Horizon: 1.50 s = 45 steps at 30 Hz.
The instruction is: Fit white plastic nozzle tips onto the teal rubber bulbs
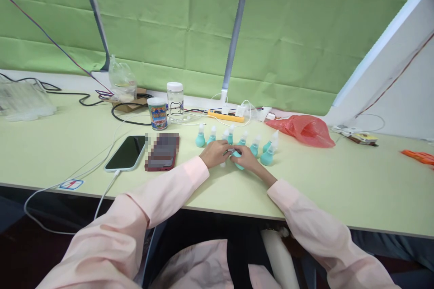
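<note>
My right hand point(247, 159) is closed around a teal squeeze bulb point(240, 167), which looks like part of a nasal aspirator. My left hand point(214, 153) meets it from the left, fingers closed at the bulb's neck. A clear piece shows under the left fingers, too small to make out fully. Behind and beside both hands stand several teal bulb aspirators with clear pointed tips, among them a left one point(200, 137) and a large one point(267, 157) to the right of my right hand.
Left of my hands lie a white-edged phone point(126, 153) on a cable and a red-cased phone point(162, 152). Behind them stand a printed can point(158, 115) and a clear jar point(175, 106). A yellow power strip point(225, 116) and red plastic bag point(305, 130) lie farther back.
</note>
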{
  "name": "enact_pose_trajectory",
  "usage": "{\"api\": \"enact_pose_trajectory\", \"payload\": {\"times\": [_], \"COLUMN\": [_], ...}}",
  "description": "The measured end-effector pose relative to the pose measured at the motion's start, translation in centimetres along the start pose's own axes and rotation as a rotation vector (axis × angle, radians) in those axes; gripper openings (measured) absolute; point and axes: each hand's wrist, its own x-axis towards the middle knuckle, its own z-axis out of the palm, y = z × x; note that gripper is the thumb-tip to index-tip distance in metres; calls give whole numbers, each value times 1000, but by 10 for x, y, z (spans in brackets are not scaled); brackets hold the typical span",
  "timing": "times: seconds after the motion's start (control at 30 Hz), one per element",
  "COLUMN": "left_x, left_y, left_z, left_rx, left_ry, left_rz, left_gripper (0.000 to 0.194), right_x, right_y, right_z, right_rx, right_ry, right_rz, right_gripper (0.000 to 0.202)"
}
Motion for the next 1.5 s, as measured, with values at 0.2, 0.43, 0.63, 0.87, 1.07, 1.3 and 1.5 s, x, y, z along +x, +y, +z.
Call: {"api": "enact_pose_trajectory", "payload": {"times": [0.2,0.43,0.63,0.87,1.07,1.3,1.5], "left_x": [1,2,4,2,0,-1,-3], "left_y": [-3,-3,0,7,7,8,9], "left_z": [4,2,-3,-4,-5,-5,0], "left_rx": [1,13,149,277,167,-142,-126], "left_ry": [-17,-26,-100,-176,-94,35,76], "left_rz": [12,32,46,-72,-144,-180,-146], "left_gripper": [24,23,21,21,27,23,23], "right_x": [-1,-4,-5,-3,0,-2,-2], "right_y": [-3,-4,-4,-3,-4,-13,-11], "right_z": [0,1,1,1,0,-5,-3], "right_rx": [44,-59,-83,42,329,449,633], "right_ry": [28,87,93,133,108,60,-41], "right_rz": [12,18,-7,60,241,233,222], "right_gripper": [8,8,9,8,4,7,7]}}
